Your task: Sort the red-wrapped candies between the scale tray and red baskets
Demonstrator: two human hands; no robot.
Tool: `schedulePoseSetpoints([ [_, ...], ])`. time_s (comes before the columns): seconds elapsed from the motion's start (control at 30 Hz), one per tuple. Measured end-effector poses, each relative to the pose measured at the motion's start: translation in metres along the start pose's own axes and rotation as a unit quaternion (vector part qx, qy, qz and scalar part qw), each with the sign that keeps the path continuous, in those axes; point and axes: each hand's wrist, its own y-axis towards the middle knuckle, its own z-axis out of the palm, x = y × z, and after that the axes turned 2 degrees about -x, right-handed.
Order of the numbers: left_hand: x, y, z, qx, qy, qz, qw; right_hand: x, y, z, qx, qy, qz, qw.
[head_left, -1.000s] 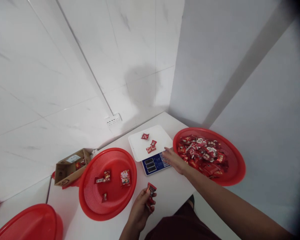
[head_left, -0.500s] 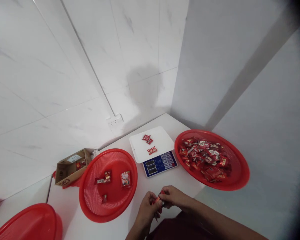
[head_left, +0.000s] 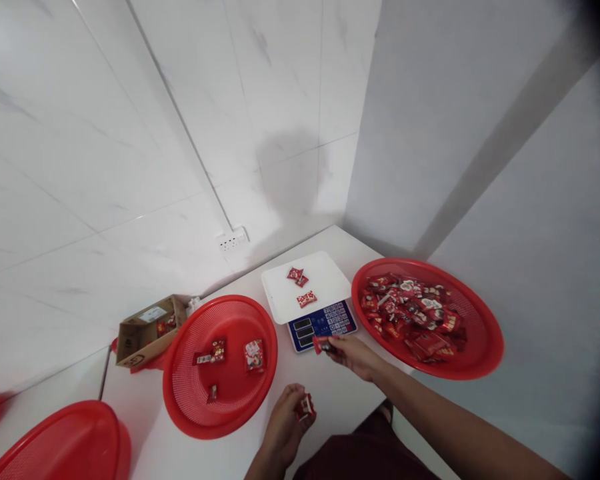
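My right hand [head_left: 353,355] pinches a small red candy packet [head_left: 321,345] just in front of the blue keypad of a scale [head_left: 322,324]. Three red packets [head_left: 300,287] lie on the scale's white pan. My left hand [head_left: 285,427] is curled round more red packets [head_left: 306,405] near the table's front edge. A red mesh basket [head_left: 180,393] to the left holds several packets. Another red basket [head_left: 480,347] on the right is piled with red packets.
A white table [head_left: 330,393] stands in the corner of white tiled walls. An open cardboard box [head_left: 147,330] sits at the left rear. A red lid-like basket [head_left: 55,447] lies at the bottom left. A wall socket [head_left: 233,239] is behind the scale.
My hands were together over one packet; the right hand has now moved forward toward the scale with a packet. The left hand stays back holding the others.
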Motion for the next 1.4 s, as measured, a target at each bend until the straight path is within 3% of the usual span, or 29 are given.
schedulePoseSetpoints([
  [0.13,0.001,0.0,-0.001,0.015,-0.023,0.004,1.0,0.046,0.013,0.018,0.016,0.023,-0.072,0.997],
  [0.23,0.002,-0.003,0.001,0.024,-0.019,0.004,1.0,0.056,0.01,0.022,0.008,-0.004,-0.083,0.997],
  [0.37,0.004,-0.007,0.002,0.033,-0.01,0.012,0.999,0.029,-0.006,0.01,0.006,-0.058,-0.033,0.998],
  [0.53,0.003,-0.008,0.008,0.055,0.03,0.035,0.997,-0.022,-0.028,0.001,0.157,-0.215,0.027,0.963],
  [0.63,0.003,-0.007,0.015,0.071,0.075,0.055,0.993,-0.038,-0.036,0.001,0.197,-0.267,0.028,0.943],
  [0.93,0.004,-0.005,0.029,0.06,0.224,0.076,0.97,-0.044,-0.046,-0.016,0.151,-0.245,0.042,0.957],
  [1.13,0.005,-0.004,0.036,0.081,0.221,0.061,0.97,-0.038,-0.054,-0.018,0.15,-0.225,0.019,0.963],
  [1.4,0.007,0.007,0.053,0.087,0.188,0.065,0.976,-0.01,-0.065,-0.026,0.117,-0.241,-0.028,0.963],
])
